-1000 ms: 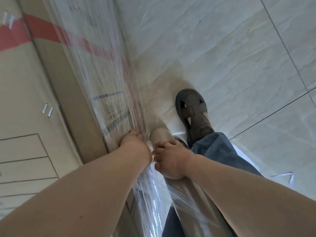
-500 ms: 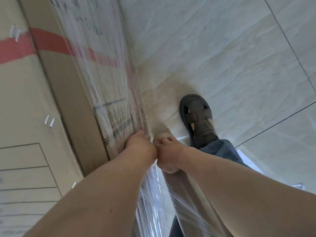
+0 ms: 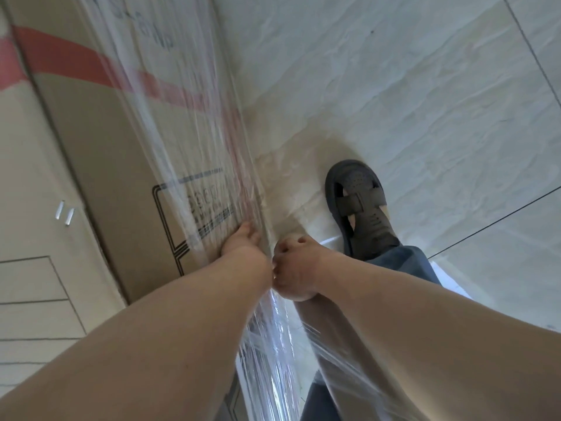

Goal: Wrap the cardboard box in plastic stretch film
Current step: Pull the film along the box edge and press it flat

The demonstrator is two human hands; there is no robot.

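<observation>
A tall cardboard box (image 3: 100, 183) with a red tape band and a black printed frame fills the left. Clear stretch film (image 3: 182, 117) lies in wrinkled layers over its side, down to the floor. My left hand (image 3: 243, 250) presses the film against the box's side near its lower corner, fingers pointing away from me. Right beside it, my right hand (image 3: 296, 268) is curled round the far end of the stretch film roll (image 3: 340, 354). The roll runs back towards me under my right forearm. Film stretches from the roll to the box between my two hands.
My foot in a dark sandal (image 3: 361, 205) stands on the pale tiled floor (image 3: 409, 101) just right of the box, with a blue trouser leg (image 3: 400, 262) behind it. Two metal staples (image 3: 65, 212) sit on the box's top face.
My right hand has slid up over the roll's end, which showed above it a second ago. Both hands have closed together at the box's edge, and more of the box's printed frame shows.
</observation>
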